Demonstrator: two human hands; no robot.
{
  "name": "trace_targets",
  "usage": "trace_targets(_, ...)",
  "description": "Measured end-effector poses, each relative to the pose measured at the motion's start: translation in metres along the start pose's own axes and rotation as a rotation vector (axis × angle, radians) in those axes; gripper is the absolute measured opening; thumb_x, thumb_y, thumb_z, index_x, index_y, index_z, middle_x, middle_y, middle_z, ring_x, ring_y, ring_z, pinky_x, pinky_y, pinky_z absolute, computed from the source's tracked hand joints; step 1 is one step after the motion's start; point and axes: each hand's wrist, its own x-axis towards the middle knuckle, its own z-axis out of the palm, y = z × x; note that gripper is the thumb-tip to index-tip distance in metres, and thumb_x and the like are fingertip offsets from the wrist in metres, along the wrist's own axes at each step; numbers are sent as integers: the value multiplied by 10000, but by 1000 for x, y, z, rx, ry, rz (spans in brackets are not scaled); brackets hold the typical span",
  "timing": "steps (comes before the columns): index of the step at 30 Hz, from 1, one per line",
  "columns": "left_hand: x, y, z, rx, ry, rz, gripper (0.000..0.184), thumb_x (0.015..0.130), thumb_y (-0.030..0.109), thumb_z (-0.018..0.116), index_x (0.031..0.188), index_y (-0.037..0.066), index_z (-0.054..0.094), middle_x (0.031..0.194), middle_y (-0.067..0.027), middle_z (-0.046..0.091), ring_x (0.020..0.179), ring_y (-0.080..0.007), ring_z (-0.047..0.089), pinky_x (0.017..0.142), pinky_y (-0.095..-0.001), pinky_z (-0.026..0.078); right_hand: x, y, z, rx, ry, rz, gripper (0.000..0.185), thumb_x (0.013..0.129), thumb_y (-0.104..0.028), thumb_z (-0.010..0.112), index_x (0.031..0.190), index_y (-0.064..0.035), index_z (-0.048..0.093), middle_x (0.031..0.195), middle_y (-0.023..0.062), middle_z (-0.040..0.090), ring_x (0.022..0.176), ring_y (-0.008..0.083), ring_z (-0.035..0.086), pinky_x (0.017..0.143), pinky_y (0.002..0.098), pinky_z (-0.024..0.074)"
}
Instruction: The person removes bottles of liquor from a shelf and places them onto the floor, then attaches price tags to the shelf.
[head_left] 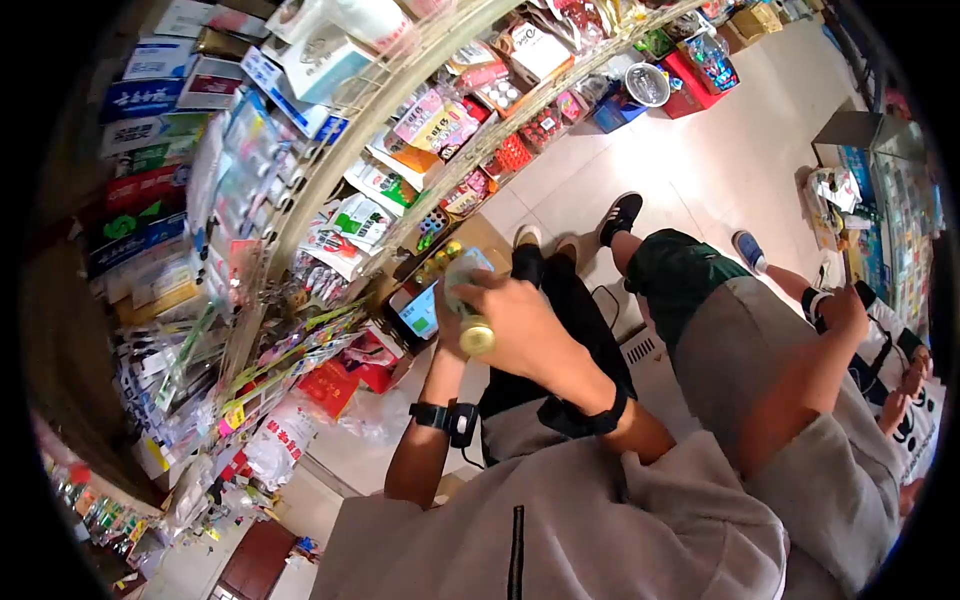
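Note:
A clear bottle (463, 275) with a gold cap (477, 337) is held between my two hands, its cap tilted towards me. My right hand (522, 318) wraps over the bottle from the right, fingers closed around it. Against the bottle's left side is my left hand (449, 325), mostly hidden behind the bottle and my right hand. Just left of it a device with a lit screen (418, 313) shows in part. Both wrists wear black bands.
Shelves of packets and boxes (440, 125) run along the left. A person in a grey shirt (750, 340) stands close on my right, with another person's hands beyond. Shoes stand on the tiled floor (650, 155). A red box (690, 88) is at the top, a display stand (900, 225) far right.

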Motion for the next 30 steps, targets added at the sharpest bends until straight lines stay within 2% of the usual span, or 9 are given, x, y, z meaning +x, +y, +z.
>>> trace_targets(4, 68, -8, -31, 557, -174, 86, 500, 1046, 526, 379, 1295, 123, 539, 1274, -112, 590, 1154, -257, 605, 1015, -429, 496, 1, 71, 19, 94, 197, 37, 374, 775, -99, 724, 1142, -34, 697, 1173, 269, 668, 1065, 436, 654, 909, 452, 557)
trace_targets(5, 72, -23, -37, 626, 78, 115, 514, 1051, 519, 362, 1262, 97, 564, 1220, -113, 615, 1108, -255, 624, 963, -418, 527, 4, 97, 28, 106, 246, 70, 346, 781, -108, 725, 1119, -33, 706, 1195, 275, 660, 1068, 439, 654, 911, 446, 556)
trace_targets(9, 188, -43, -136, 354, 118, -186, 561, 1054, 511, 334, 1268, 53, 579, 1235, -132, 628, 1140, -272, 624, 983, -405, 521, 34, 204, 64, 159, 337, 243, 294, 789, -127, 734, 1066, -29, 723, 1240, 292, 642, 1062, 438, 665, 912, 427, 556)
trace_targets(12, 249, -62, -179, 599, 313, -268, 518, 1024, 567, 398, 1222, 135, 606, 1035, -5, 665, 750, -72, 606, 589, -190, 480, 55, 308, 117, 200, 348, 298, 318, 778, -145, 750, 1073, -30, 720, 1269, 292, 630, 1120, 448, 644, 950, 440, 540)
trace_targets(15, 302, -77, -200, 169, 102, -247, 583, 1005, 549, 416, 1285, 66, 586, 1229, -135, 631, 1090, -263, 649, 939, -400, 543, 81, 388, 150, 5, 219, 172, 426, 737, -133, 712, 1154, -53, 694, 1369, 298, 559, 1290, 474, 523, 1062, 485, 473)
trace_targets(20, 400, -81, -273, 323, 72, -117, 567, 991, 537, 445, 1260, 61, 594, 1182, -123, 642, 1064, -276, 646, 943, -411, 528, 134, 517, 212, -41, 142, 125, 447, 733, -119, 675, 1178, -79, 689, 1406, 297, 530, 1342, 462, 474, 1085, 476, 459)
trace_targets(24, 484, -91, -372, -144, -99, -107, 570, 985, 546, 453, 1250, 63, 599, 1168, -119, 642, 1063, -275, 640, 950, -409, 514, 184, 601, 254, -52, 62, 54, 532, 715, -214, 760, 1225, -89, 672, 1460, 283, 487, 1361, 461, 456, 1091, 472, 456)
trace_targets(28, 555, -102, -457, -122, 26, 519, 593, 969, 553, 496, 1249, 39, 595, 1159, -118, 638, 1036, -252, 635, 937, -397, 510, 219, 641, 282, -19, 39, 23, 486, 721, -179, 738, 1195, -90, 683, 1454, 279, 494, 1362, 453, 457, 1100, 467, 449)
trace_targets(30, 559, -70, -459, -181, -32, 174, 591, 971, 558, 492, 1252, 47, 592, 1152, -124, 637, 1029, -250, 631, 927, -397, 502, 233, 653, 292, 14, 42, 34, 455, 730, -138, 710, 1179, -75, 684, 1456, 273, 494, 1367, 449, 451, 1102, 467, 448)
